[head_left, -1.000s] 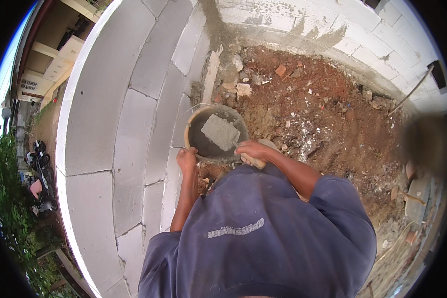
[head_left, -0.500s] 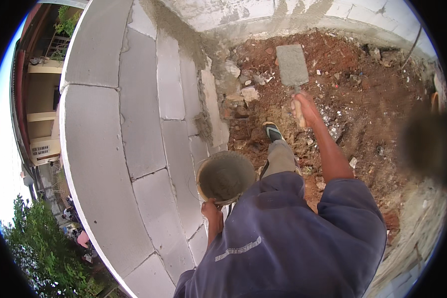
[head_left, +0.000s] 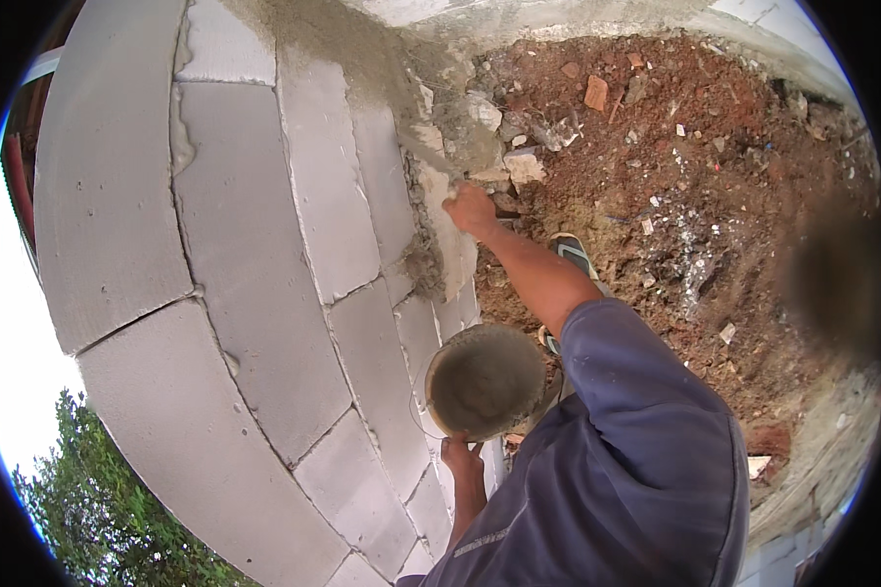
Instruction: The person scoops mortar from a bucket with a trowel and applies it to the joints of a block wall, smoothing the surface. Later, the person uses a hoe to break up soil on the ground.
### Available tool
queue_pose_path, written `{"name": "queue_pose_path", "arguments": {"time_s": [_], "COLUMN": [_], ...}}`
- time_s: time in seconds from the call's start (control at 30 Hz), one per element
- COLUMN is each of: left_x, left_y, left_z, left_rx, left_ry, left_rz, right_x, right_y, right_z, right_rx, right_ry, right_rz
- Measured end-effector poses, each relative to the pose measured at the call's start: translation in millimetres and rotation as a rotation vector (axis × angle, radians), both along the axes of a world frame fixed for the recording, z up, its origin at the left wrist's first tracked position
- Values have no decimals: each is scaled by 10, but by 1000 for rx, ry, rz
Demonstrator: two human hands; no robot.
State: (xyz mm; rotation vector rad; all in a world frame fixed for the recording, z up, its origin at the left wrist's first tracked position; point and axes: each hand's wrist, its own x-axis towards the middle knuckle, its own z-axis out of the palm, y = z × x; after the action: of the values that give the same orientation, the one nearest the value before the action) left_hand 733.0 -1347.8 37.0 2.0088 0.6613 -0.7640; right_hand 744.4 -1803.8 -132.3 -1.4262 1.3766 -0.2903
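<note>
My right hand [head_left: 473, 209] is closed around the handle of a trowel [head_left: 425, 154], whose blade shows almost edge-on against the block wall [head_left: 255, 254]. Wet grey mortar [head_left: 362, 78] coats the wall's far corner and runs down its lower part near the blade. At its lower edge, my left hand [head_left: 463, 454] grips a round bucket [head_left: 489, 338] with a thin wire handle. Grey mortar [head_left: 480, 396] lies inside the bucket, which is tipped toward me beside the wall.
Reddish soil [head_left: 646, 127] strewn with rubble covers the ground on the right. A loose brick piece [head_left: 595, 93] and pale stones [head_left: 526, 165] lie near the wall's foot. My sandalled foot [head_left: 573, 254] stands there. A leafy tree [head_left: 98, 499] rises beyond the wall.
My right hand has swung the trowel left from over the soil to the wall, turning its flat, mortar-covered blade edge-on. The bucket stays in my left hand, lower and further right in view.
</note>
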Motion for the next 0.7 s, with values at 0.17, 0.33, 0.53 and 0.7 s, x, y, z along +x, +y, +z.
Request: {"name": "queue_pose_path", "arguments": {"time_s": [0.17,0.33,0.53,0.7], "left_x": [-117,6,-8,138], "left_y": [-68,-618,-1189,-1454], "left_z": [-178,-110,-73,-28], "left_rx": [-57,-98,-275,-396], "left_ry": [29,-124,-295,-429], "left_rz": [70,-45,-276,-421], "right_x": [-439,-1969,-1774,-1323], "right_y": [1069,1804,1772,1994], "right_z": [1106,811,331,333], "right_rx": [369,-148,-64,-68], "right_ry": [-266,-71,279,90], "right_rz": [308,681,1012,1549]}}
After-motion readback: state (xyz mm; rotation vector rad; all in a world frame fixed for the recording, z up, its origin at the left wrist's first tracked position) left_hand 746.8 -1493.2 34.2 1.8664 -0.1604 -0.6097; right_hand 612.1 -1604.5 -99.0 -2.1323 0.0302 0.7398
